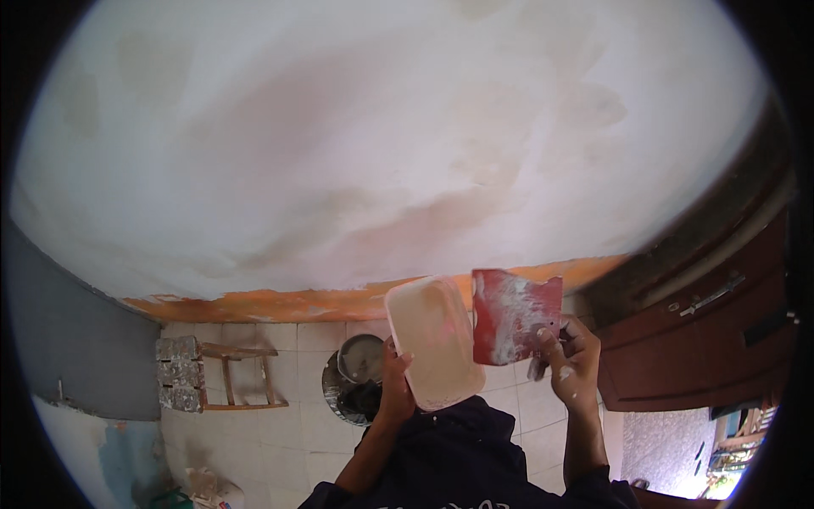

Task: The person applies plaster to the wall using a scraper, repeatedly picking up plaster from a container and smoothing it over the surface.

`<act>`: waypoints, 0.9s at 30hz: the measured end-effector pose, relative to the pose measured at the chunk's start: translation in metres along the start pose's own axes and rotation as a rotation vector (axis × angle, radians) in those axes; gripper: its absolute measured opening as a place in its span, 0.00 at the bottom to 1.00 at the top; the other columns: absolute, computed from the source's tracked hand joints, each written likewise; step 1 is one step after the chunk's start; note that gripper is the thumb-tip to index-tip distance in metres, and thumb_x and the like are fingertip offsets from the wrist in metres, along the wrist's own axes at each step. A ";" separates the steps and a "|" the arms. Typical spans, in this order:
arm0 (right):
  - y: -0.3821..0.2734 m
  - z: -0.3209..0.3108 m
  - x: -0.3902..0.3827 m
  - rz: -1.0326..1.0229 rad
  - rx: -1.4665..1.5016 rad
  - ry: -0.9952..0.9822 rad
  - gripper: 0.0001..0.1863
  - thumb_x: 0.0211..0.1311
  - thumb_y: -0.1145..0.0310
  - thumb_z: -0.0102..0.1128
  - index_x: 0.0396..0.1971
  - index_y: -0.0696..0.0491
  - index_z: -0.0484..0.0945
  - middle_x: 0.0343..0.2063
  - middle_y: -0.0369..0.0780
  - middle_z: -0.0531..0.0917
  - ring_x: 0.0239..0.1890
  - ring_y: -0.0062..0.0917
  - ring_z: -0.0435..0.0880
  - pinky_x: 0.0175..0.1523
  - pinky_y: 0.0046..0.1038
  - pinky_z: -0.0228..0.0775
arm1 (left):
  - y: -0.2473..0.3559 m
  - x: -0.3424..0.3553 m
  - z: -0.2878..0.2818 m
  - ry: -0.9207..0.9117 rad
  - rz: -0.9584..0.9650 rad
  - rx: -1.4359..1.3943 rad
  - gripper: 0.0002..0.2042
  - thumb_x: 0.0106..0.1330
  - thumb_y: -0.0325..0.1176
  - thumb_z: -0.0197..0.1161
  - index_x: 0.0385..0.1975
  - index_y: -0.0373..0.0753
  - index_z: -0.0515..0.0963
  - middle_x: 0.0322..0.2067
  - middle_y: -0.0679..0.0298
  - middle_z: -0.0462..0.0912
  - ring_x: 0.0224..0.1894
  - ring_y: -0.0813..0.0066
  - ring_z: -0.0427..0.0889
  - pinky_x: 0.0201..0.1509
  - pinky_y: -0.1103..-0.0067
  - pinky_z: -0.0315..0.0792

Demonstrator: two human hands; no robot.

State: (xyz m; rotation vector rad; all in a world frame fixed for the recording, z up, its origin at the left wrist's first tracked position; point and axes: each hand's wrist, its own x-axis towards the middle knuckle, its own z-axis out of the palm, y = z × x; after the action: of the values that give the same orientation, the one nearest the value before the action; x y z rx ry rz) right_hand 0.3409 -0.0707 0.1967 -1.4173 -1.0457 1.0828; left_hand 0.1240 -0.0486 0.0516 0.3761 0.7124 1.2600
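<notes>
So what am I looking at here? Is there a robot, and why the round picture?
There's no robot: a person does this bare-handed. The one picture comes from a wide fisheye camera worn on the head, looking down, so edges bend near the rim. The left hand holds a pale rectangular tray; the right hand grips a flat red scraper smeared with white. Ahead is a patchy white wall; on the tiled floor are a dark round tub and a spattered wooden stool.

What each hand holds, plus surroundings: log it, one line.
left hand: holds pale tray | right hand: holds smeared red scraper | ahead: patchy white wall
</notes>
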 end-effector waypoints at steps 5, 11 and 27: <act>0.004 0.038 -0.009 -0.633 -0.725 0.034 0.12 0.53 0.77 0.57 0.39 0.63 0.74 0.25 0.52 0.80 0.15 0.39 0.77 0.21 0.32 0.71 | -0.004 0.000 0.013 0.018 0.128 0.002 0.26 0.57 0.34 0.53 0.56 0.34 0.58 0.49 0.55 0.69 0.53 0.66 0.72 0.59 0.70 0.67; 0.046 0.056 -0.010 -0.521 -0.895 -0.060 0.15 0.49 0.81 0.57 0.41 0.62 0.74 0.20 0.48 0.77 0.20 0.44 0.79 0.23 0.38 0.70 | -0.014 -0.006 0.014 0.031 0.206 0.158 0.26 0.57 0.31 0.54 0.56 0.32 0.58 0.48 0.56 0.69 0.51 0.70 0.72 0.56 0.74 0.67; 0.031 0.064 -0.002 -0.550 -0.736 0.053 0.13 0.47 0.79 0.60 0.37 0.60 0.77 0.20 0.47 0.78 0.20 0.41 0.79 0.22 0.34 0.70 | -0.009 -0.012 0.017 0.030 0.106 0.028 0.28 0.55 0.32 0.53 0.57 0.34 0.57 0.49 0.55 0.68 0.53 0.68 0.71 0.58 0.73 0.67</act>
State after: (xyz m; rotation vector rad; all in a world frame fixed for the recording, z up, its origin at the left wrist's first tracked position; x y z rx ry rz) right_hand 0.2800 -0.0620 0.1613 -1.5462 -1.7684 0.2505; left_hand 0.1406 -0.0604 0.0619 0.4227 0.7444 1.3592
